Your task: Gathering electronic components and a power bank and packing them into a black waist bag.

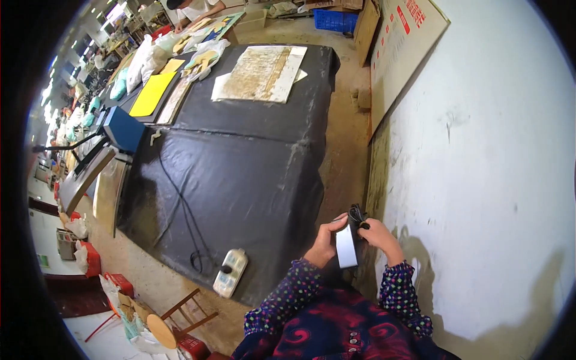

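Observation:
In front of my body, beside the white wall, my left hand (324, 245) grips a small pale rectangular block (346, 249) by its side, thumb along the upper end. What kind of device the block is cannot be made out. My right hand (380, 236) has its fingers closed around a coiled black cable (356, 213), bunched just above and beside the block. Whether the cable joins the block is hidden by my fingers. Both hands are off the right edge of the black-covered table (252, 174).
A white power strip (231, 273) with a black plug lies at the table's near edge, its dark cord (183, 201) trailing behind. A blue-headed press machine (123, 129) stands left. Stained boards (261, 73) and a yellow sheet (152, 95) lie farther back. A wooden stool (163, 330) stands lower left.

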Motion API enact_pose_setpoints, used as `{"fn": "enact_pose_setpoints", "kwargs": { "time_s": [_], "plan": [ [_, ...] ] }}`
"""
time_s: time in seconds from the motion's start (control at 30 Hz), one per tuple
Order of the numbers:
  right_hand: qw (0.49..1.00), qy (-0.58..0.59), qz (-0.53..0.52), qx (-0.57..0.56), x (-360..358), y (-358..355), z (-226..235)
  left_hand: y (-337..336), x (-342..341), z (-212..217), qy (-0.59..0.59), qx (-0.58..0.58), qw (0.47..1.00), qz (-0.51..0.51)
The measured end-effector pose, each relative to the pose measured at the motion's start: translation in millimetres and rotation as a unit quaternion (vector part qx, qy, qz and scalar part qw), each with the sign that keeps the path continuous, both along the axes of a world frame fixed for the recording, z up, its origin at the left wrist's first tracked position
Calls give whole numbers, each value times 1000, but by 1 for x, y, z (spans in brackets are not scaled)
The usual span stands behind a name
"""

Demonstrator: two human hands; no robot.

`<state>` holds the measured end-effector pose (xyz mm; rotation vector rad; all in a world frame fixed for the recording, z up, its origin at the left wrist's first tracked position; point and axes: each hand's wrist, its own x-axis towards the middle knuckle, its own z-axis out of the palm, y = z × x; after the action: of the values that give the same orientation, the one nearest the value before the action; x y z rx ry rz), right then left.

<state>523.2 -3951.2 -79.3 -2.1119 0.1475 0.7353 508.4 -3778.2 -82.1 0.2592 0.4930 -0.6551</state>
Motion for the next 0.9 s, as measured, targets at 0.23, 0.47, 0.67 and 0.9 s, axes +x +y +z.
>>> {"fn": "enact_pose_setpoints", "kwargs": {
  "time_s": [0.23, 0.47, 0.67, 0.9],
  "plan": [
    [997, 59, 36, -37, 230, -15, -15, -17, 210, -24, -6, -36, 999, 23],
    [992, 35, 67, -99, 484, -27, 22, -42, 455, -7, -14, -47, 997, 59],
    [992, 69, 108, -18, 732, -35, 41, -59, 680, -7, -8, -70, 995, 69],
    [957, 47, 277, -69, 1009, 2, -2, -36, 915, -5, -63, -44, 972, 220]
  ]
}}
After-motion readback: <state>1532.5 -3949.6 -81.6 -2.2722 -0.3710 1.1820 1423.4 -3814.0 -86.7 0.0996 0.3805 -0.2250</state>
